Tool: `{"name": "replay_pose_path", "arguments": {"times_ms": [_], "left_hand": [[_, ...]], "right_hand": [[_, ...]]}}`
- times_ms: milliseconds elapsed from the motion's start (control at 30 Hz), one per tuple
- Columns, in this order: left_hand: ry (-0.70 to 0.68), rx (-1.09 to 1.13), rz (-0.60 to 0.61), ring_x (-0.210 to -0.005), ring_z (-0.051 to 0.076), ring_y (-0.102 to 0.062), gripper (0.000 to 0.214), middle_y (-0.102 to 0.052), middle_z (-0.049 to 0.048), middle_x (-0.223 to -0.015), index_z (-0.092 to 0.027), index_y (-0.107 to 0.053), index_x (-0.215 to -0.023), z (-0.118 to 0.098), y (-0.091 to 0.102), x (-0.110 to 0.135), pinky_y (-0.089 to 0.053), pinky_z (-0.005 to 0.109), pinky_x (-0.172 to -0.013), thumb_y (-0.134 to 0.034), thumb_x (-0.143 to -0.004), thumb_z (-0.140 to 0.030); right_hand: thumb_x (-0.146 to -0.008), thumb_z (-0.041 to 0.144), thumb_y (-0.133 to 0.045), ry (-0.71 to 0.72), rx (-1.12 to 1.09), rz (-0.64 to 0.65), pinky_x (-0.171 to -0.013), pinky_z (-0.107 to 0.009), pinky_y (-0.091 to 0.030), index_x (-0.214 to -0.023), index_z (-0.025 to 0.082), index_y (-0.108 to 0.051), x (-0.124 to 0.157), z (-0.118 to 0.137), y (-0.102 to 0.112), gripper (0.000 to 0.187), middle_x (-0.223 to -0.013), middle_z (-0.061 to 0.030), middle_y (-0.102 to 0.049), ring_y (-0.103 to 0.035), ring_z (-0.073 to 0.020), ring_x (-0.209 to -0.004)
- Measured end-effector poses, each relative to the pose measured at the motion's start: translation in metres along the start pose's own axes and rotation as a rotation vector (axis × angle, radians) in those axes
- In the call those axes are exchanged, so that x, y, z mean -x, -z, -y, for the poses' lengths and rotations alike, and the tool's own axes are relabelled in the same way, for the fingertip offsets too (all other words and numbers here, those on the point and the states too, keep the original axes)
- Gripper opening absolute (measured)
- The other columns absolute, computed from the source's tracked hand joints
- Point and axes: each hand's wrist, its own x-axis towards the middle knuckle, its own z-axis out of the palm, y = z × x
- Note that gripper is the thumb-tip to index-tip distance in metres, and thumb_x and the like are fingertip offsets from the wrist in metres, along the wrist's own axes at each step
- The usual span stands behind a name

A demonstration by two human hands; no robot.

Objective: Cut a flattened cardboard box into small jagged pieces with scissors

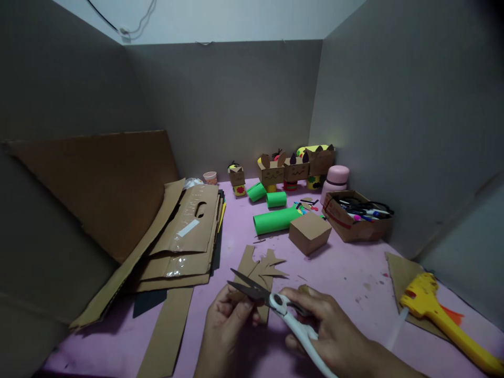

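Observation:
My right hand grips a pair of scissors with white handles and dark blades, which are parted and point up to the left. Across from it, my left hand is closed, thumb against fingers, on a small piece of cardboard by the blades; fingers and blades hide most of that piece. Just beyond the blades lie several cut cardboard scraps, some pointed, on the pink tabletop. A closed brown cardboard box sits farther back, beside a green paper tube.
Flattened cardboard is stacked at left, near a cardboard strip. A yellow glue gun rests at right. Behind are a pen box, a pink bottle, shorter green tubes and several cardboard animal figures. Grey partitions enclose the table.

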Motion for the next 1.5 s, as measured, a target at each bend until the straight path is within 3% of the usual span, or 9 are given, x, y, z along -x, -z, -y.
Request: {"name": "replay_pose_path", "arguments": {"times_ms": [333, 500, 700, 867, 967, 1067, 1200, 1333, 1500], "left_hand": [[0.000, 0.026, 0.002, -0.052, 0.009, -0.046, 0.021, -0.056, -0.0022, -0.060, -0.016, -0.063, -0.071, -0.003, -0.002, 0.000, -0.039, 0.021, -0.051, -0.076, -0.064, -0.030], [-0.013, 0.001, 0.033, -0.051, 0.009, -0.047, 0.019, -0.056, -0.0023, -0.060, -0.016, -0.061, -0.068, -0.002, 0.000, -0.002, -0.039, 0.021, -0.051, -0.075, -0.067, -0.030], [-0.026, -0.026, 0.001, -0.051, 0.009, -0.049, 0.020, -0.057, -0.0021, -0.056, -0.016, -0.060, -0.066, -0.003, 0.001, -0.002, -0.039, 0.019, -0.051, -0.073, -0.069, -0.030], [-0.014, -0.004, -0.057, -0.056, 0.010, -0.055, 0.025, -0.066, 0.0022, -0.065, -0.015, -0.059, -0.067, -0.004, 0.001, -0.003, -0.042, 0.019, -0.051, -0.077, -0.065, -0.033], [-0.010, -0.031, -0.095, -0.058, 0.012, -0.062, 0.029, -0.071, 0.0060, -0.073, -0.015, -0.059, -0.069, -0.004, 0.002, -0.005, -0.043, 0.018, -0.049, -0.079, -0.061, -0.035], [0.007, -0.030, -0.136, -0.058, 0.013, -0.065, 0.032, -0.073, 0.0077, -0.075, -0.016, -0.058, -0.077, -0.003, 0.001, -0.006, -0.044, 0.017, -0.046, -0.076, -0.065, -0.039], [0.064, 0.017, -0.153, -0.050, 0.014, -0.064, 0.037, -0.071, 0.0054, -0.059, -0.017, -0.055, -0.090, -0.001, 0.000, -0.006, -0.043, 0.017, -0.042, -0.071, -0.070, -0.044], [0.087, 0.097, -0.183, -0.065, 0.013, -0.068, 0.038, -0.075, 0.0087, -0.077, -0.014, -0.061, -0.094, -0.003, -0.001, -0.007, -0.050, 0.016, -0.054, -0.077, -0.066, -0.033], [0.096, 0.112, -0.180, -0.071, 0.012, -0.068, 0.040, -0.075, 0.0080, -0.080, -0.012, -0.067, -0.093, -0.002, 0.002, -0.010, -0.051, 0.016, -0.062, -0.080, -0.062, -0.034]], "right_hand": [[-0.067, 0.024, -0.070, 0.037, 0.013, 0.005, -0.062, -0.030, -0.039, -0.089, 0.019, -0.065, -0.001, -0.003, -0.001, 0.023, -0.073, 0.0001, -0.054, -0.048, -0.0169, -0.067], [-0.068, 0.023, -0.071, 0.046, -0.003, 0.015, -0.062, -0.030, -0.038, -0.093, 0.020, -0.065, 0.001, -0.003, -0.001, 0.027, -0.074, 0.0007, -0.056, -0.047, -0.0165, -0.068], [-0.069, 0.028, -0.070, -0.023, -0.205, 0.048, -0.056, -0.028, -0.035, -0.085, 0.018, -0.067, -0.004, -0.007, -0.006, 0.019, -0.063, 0.0044, -0.047, -0.040, -0.0136, -0.060], [-0.071, 0.037, -0.072, -0.023, -0.404, -0.018, -0.079, -0.036, -0.044, -0.113, 0.022, -0.064, -0.008, -0.021, -0.007, 0.046, -0.093, -0.0046, -0.064, -0.055, -0.0239, -0.086], [-0.073, 0.040, -0.070, -0.027, -0.430, -0.053, -0.089, -0.040, -0.043, -0.125, 0.023, -0.057, -0.009, -0.024, -0.005, 0.056, -0.106, -0.0076, -0.065, -0.054, -0.0274, -0.100], [-0.073, 0.042, -0.070, -0.030, -0.439, -0.041, -0.088, -0.039, -0.045, -0.124, 0.022, -0.058, -0.009, -0.022, -0.005, 0.056, -0.105, -0.0085, -0.066, -0.057, -0.0265, -0.096], [-0.072, 0.045, -0.071, -0.051, -0.412, -0.027, -0.086, -0.040, -0.046, -0.119, 0.020, -0.062, -0.008, -0.023, -0.008, 0.054, -0.097, -0.0087, -0.067, -0.059, -0.0263, -0.089], [-0.072, 0.045, -0.070, -0.067, -0.369, -0.005, -0.089, -0.044, -0.045, -0.116, 0.019, -0.063, -0.007, -0.026, -0.010, 0.052, -0.086, -0.0068, -0.067, -0.061, -0.0257, -0.083], [-0.073, 0.039, -0.071, -0.027, -0.433, 0.026, -0.092, -0.042, -0.044, -0.120, 0.020, -0.060, -0.008, -0.023, -0.012, 0.052, -0.105, -0.0086, -0.067, -0.060, -0.0264, -0.095]]}}
